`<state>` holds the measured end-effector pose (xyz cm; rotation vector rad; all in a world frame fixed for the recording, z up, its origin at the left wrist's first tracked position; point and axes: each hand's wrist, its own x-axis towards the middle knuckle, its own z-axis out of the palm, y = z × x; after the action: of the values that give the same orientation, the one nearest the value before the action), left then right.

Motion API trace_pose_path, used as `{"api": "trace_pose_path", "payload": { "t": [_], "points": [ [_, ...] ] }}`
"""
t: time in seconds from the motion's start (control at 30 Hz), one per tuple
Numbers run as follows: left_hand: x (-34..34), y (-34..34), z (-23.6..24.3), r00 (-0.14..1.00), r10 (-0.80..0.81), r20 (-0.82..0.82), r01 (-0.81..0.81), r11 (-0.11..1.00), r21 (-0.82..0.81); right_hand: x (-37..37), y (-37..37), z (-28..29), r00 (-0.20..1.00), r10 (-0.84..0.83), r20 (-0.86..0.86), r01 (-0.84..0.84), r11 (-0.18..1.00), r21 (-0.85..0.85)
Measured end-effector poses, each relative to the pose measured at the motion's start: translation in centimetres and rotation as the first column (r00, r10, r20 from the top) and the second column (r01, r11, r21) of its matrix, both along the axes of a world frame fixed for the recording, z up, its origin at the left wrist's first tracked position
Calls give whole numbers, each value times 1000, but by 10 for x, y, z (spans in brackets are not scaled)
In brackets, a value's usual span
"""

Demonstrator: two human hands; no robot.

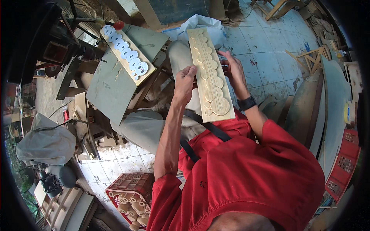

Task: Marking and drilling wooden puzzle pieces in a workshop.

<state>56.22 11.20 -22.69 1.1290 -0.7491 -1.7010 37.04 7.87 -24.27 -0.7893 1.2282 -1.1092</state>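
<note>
The carved wooden board (211, 75), long and pale with round recesses cut in a row, sits upper centre of the frame, held over the person's lap. The left hand (185, 81) clasps its left edge; the right hand (232, 69) grips the right edge. Upper left, a second board (127, 52) carrying blue-white number pieces lies on a grey worktable (110, 90). A red crate (131, 196) stands at the bottom.

I see a pale tiled floor (266, 50) in bright daylight. A red crate (129, 188) sits low down, and wood scraps (308, 57) lie far off.
</note>
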Motion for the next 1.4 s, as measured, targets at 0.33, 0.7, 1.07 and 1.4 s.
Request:
{"api": "trace_pose_path", "payload": {
  "t": [0.33,0.7,1.07,1.4],
  "points": [
    [2,-8,4,995,35,-90,-29,998,61,19,25,25,998,9,66,2,987,-159],
    [2,-4,1,997,30,-76,-26,998,55,20,29,25,995,18,100,1,982,-190],
    [4,-5,-1,994,30,-109,-21,996,82,19,28,24,998,31,61,-19,982,-189],
    [5,-1,11,997,-28,75,21,994,103,19,36,23,999,45,-5,-45,988,-148]
  ]
}}
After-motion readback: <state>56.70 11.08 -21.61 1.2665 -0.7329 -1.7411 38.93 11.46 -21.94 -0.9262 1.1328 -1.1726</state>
